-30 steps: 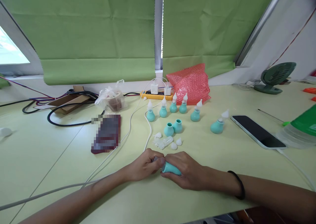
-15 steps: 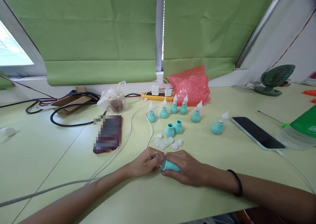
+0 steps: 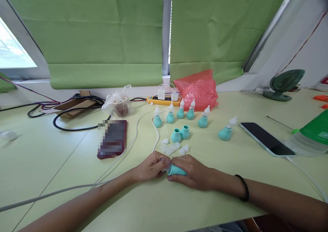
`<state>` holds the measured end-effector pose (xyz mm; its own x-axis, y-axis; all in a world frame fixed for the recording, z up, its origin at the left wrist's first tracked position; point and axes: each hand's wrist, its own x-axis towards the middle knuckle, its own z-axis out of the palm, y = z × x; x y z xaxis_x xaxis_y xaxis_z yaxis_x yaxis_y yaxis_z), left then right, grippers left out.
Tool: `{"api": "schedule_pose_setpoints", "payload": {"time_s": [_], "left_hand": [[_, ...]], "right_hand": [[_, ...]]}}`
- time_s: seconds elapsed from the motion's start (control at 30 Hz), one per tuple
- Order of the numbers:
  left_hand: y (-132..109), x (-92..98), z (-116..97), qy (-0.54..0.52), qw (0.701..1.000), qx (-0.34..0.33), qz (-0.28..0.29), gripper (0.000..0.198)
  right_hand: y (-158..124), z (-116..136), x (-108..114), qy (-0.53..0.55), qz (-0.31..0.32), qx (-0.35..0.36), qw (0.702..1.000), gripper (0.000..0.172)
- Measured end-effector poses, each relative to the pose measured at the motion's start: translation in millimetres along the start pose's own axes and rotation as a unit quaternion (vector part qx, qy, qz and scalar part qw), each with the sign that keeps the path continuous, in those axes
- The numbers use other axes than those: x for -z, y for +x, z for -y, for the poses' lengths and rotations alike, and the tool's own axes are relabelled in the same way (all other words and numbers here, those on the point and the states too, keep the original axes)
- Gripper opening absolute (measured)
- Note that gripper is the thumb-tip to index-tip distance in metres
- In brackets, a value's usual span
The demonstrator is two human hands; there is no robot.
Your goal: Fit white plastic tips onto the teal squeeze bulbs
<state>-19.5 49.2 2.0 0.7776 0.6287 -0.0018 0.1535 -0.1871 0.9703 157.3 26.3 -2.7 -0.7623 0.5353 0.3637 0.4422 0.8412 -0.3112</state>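
Observation:
My right hand is wrapped round a teal rubber bulb, which lies on its side with its mouth toward the left. At that mouth my left hand pinches a clear plastic tube, mostly covered by the fingers. Just beyond the hands are loose clear tubes and small white tips. Two bare teal bulbs stand behind those. Farther back, several teal bulbs with clear nozzles stand in a loose row, and another nasal aspirator leans at the right.
A phone on a cable lies at right, beside a green-labelled container. A dark red blurred object lies left. Behind are a yellow power strip, pink bubble wrap, a cardboard box and a fan. White cables cross the table.
Both hands keep their holds on the bulb and tube, with only a slight shift. Slightly more of the clear tube shows by my left fingers. The view has moved a little.

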Motion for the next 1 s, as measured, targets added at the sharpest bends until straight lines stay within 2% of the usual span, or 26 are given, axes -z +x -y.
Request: {"api": "schedule_pose_setpoints", "payload": {"time_s": [0.13, 0.27, 0.4, 0.47, 0.57, 0.67, 0.77, 0.83, 1.0], "left_hand": [[-1, 1.9, 0, -0.012, 1.0, 0.011, -0.012, 0.038], [-1, -1.3, 1, -0.024, 0.999, 0.028, -0.039, 0.043], [0, -8.6, 2, -0.033, 0.99, 0.04, -0.13, 0.042], [0, -10.8, 2, 0.006, 0.981, 0.032, -0.191, 0.04], [1, -12.3, 2, 0.111, 0.96, 0.038, -0.255, 0.04], [-1, -13.6, 1, 0.201, 0.944, 0.056, -0.257, 0.031], [-2, -14.7, 0, 0.281, 0.924, 0.053, -0.253, 0.024], [-3, -15.2, 1, 0.326, 0.913, 0.038, -0.243, 0.025], [-6, -15.9, 5, 0.389, 0.891, 0.003, -0.234, 0.031]], "right_hand": [[0, -1, 0, -0.036, -0.006, 0.047, 0.998, 0.023], [-1, -1, 1, -0.071, -0.059, 0.068, 0.993, 0.018], [-5, -4, 7, -0.023, -0.144, 0.03, 0.989, 0.011], [-7, -8, 10, 0.025, -0.189, 0.021, 0.981, 0.012], [-6, -21, 15, 0.102, -0.257, 0.003, 0.961, 0.015], [-1, -41, 21, 0.116, -0.36, -0.041, 0.925, 0.014], [3, -65, 27, 0.068, -0.448, -0.121, 0.883, 0.016], [3, -81, 30, 0.048, -0.461, -0.175, 0.869, 0.019], [1, -107, 24, 0.104, -0.391, -0.287, 0.868, 0.023]]}}
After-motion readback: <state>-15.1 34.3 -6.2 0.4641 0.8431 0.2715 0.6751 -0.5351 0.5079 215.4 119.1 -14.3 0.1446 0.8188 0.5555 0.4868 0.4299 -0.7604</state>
